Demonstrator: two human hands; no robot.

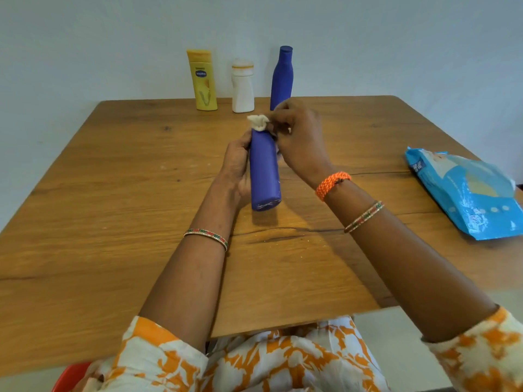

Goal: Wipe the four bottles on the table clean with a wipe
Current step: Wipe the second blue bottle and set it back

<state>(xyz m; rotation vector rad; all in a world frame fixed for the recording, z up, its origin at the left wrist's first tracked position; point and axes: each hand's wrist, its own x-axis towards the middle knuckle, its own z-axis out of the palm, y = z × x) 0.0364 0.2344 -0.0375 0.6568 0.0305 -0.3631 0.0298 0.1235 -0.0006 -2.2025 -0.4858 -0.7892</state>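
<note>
Four bottles are in sight, counted: a yellow bottle (202, 80), a white bottle (242, 87) and a standing blue bottle (281, 76) in a row at the far edge of the wooden desk (113, 193), and a held blue bottle (263, 168) raised over the middle of the desk; two of the four are blue. The three in the row stand upright and apart from one another, the yellow at the left, the white in the middle, the blue at the right; the base of the standing blue one is partly hidden behind the right hand (300, 137).

One wipe (258, 122) shows, a small white crumpled wad sitting on the cap end of the held blue bottle, which points away from the person while its flat base faces the camera. The left hand (236, 165) is wrapped around the left side of that bottle, fingers curled behind it; the right hand has its fingertips pressed together on the wipe at the bottle's top.

One blue packet (467, 190) lies flat near the right edge of the desk, well apart from the bottles; its far corner runs out of view. Two striped bangles are on the right forearm, one on the left, and one orange braided band (332, 183) sits at the right wrist; orange-and-white patterned sleeves (158, 355) fill the bottom of the view.
</note>
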